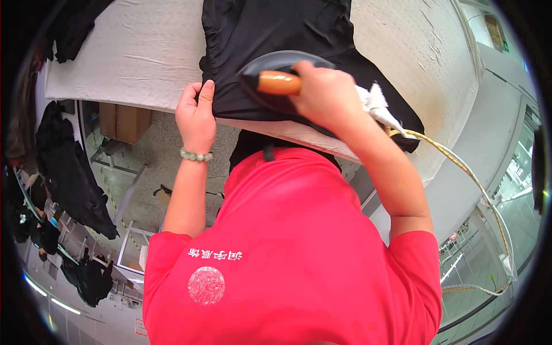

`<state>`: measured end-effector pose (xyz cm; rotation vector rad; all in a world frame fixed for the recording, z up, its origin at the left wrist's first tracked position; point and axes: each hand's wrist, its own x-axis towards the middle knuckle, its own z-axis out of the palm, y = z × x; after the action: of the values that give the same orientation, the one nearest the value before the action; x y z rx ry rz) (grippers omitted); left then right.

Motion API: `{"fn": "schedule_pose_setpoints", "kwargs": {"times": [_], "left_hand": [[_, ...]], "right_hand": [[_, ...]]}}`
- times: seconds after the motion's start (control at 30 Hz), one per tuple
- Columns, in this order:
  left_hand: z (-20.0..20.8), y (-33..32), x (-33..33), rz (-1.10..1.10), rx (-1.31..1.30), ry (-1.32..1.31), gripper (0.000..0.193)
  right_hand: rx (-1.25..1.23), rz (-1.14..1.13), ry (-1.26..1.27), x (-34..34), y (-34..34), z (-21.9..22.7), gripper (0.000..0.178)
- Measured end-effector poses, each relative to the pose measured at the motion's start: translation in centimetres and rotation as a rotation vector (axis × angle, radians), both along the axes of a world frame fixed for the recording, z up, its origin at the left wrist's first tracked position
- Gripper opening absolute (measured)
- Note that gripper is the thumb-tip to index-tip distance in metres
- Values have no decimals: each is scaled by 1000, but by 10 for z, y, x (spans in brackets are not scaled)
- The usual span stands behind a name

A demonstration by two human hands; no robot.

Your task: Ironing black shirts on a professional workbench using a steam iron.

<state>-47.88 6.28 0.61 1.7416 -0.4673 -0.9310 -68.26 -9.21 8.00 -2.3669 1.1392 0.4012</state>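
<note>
A black garment (276,29) lies spread over the padded ironing table (149,52), its near edge along the table's front. My right hand (330,95) is wrapped round the orange-brown handle of a dark iron (276,63), whose sole rests on or just over the cloth; I cannot tell which. At the garment's left edge my left hand (197,112) pinches the cloth between thumb and fingers. A bracelet of pale green beads (196,155) circles that wrist. White cloth (376,103) is bunched at the back of the iron, beside my right wrist.
A yellow hose (454,158) with a white cable runs from the iron off to the right and down. Another dark garment (77,26) lies at the table's far left. Black clothes (69,167) hang at the left, and a cardboard box (126,122) stands below the table.
</note>
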Motion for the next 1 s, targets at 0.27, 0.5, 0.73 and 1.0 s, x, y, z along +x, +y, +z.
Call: {"fn": "schedule_pose_setpoints", "kwargs": {"times": [0.27, 0.5, 0.73, 1.0], "left_hand": [[42, 0, 0, 95, -11, 127, 23], [39, -3, 10, 74, -164, 148, 19], [41, -15, 4, 112, -252, 41, 17], [52, -17, 6, 168, -288, 148, 16]], "right_hand": [[-117, -329, 79, -36, -20, 11, 36], [-243, -376, 108, -139, 4, 4, 28], [0, -127, -82, -116, 56, 11, 29], [-284, -414, 1, -181, 10, -5, 28]]}}
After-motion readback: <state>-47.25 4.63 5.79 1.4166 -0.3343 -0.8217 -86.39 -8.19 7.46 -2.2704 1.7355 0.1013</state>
